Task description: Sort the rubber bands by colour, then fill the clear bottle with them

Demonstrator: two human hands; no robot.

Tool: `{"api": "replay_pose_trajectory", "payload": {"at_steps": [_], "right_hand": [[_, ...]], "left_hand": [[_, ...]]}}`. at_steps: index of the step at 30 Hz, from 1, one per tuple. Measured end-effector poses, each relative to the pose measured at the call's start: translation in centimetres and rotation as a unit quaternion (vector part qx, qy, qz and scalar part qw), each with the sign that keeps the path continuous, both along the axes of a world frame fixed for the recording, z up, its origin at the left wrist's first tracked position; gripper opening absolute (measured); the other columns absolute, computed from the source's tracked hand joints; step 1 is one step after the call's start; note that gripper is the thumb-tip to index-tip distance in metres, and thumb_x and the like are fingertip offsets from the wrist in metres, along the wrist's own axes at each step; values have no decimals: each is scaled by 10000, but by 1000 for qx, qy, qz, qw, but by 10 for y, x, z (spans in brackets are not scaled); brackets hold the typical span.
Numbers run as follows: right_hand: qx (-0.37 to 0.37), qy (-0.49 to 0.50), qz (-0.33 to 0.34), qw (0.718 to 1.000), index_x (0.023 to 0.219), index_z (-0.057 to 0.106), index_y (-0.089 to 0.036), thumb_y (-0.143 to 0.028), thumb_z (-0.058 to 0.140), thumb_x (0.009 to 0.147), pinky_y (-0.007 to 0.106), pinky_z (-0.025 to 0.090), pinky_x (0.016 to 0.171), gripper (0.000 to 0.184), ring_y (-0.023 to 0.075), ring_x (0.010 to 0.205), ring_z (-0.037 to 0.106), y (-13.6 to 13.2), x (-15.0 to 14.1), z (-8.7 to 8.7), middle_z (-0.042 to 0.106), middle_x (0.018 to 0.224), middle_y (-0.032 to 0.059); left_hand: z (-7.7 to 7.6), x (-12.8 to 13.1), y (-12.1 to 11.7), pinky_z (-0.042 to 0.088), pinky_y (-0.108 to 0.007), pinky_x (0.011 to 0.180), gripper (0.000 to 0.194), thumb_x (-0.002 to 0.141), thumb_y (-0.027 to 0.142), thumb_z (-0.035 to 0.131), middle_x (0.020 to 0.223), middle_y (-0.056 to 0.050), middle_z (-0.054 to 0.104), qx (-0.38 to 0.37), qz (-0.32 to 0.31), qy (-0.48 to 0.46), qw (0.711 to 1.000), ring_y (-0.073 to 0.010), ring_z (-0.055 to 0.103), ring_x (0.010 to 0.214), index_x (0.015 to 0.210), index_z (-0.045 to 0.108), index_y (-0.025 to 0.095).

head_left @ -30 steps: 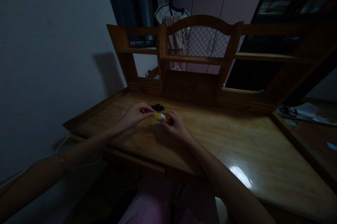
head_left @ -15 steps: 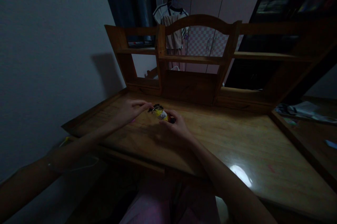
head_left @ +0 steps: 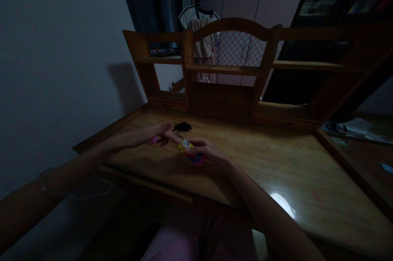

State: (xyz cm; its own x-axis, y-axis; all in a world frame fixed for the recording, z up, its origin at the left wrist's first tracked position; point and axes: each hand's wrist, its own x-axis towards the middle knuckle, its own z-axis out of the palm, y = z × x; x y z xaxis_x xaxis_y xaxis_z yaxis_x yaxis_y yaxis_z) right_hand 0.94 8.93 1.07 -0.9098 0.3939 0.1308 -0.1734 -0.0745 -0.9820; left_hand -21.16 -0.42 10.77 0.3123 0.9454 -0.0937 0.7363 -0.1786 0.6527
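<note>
My right hand (head_left: 207, 150) is wrapped around a small clear container (head_left: 181, 144) with a yellow band and a white label; pink and blue show at its lower end. The container tilts, its clear end toward my left hand (head_left: 158, 135). One finger of that hand stretches out to this end and seems to touch it, the thumb stands apart, and I see nothing held there. Just beyond the hands, a loose pile of small black pieces (head_left: 182, 126) lies on the desk. A small pink object (head_left: 154, 140) is partly hidden by my left hand.
The wooden desk (head_left: 260, 158) carries a shelf unit (head_left: 224, 68) along its back edge. A wall (head_left: 67, 48) rises at the left. To the right, a lower surface holds papers and bags (head_left: 357, 128). Clothes (head_left: 201, 36) hang behind the shelves.
The container has come nearer to me and turned, moving off the black pile, which now shows fully. My left hand has moved lower, its finger now at the container's end.
</note>
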Motion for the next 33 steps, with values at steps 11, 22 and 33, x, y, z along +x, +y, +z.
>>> {"api": "replay_pose_trajectory", "payload": {"at_steps": [11,22,33], "right_hand": [[-75,34,-23,996,1095,698,-196,-315,754,719,219,438,681,399,127,763,604,8,-5,-4,689,969,35],[-107,29,21,994,1101,689,-183,-311,749,718,220,443,687,408,133,764,598,8,-6,-9,681,940,38],[-89,13,27,996,1110,689,-198,-292,754,710,219,442,694,416,124,756,603,10,-5,-8,682,945,30]], "left_hand": [[-5,-7,-6,483,-333,915,236,850,441,612,1080,-45,613,240,38,25,970,-195,580,997,888,754,256],[-2,28,-11,430,-454,972,526,973,508,269,1258,-106,610,104,97,-91,986,-269,616,1070,1409,414,251],[-21,22,-8,462,-436,961,496,923,564,366,1404,-72,501,159,96,-123,975,-302,552,1173,1273,572,279]]}}
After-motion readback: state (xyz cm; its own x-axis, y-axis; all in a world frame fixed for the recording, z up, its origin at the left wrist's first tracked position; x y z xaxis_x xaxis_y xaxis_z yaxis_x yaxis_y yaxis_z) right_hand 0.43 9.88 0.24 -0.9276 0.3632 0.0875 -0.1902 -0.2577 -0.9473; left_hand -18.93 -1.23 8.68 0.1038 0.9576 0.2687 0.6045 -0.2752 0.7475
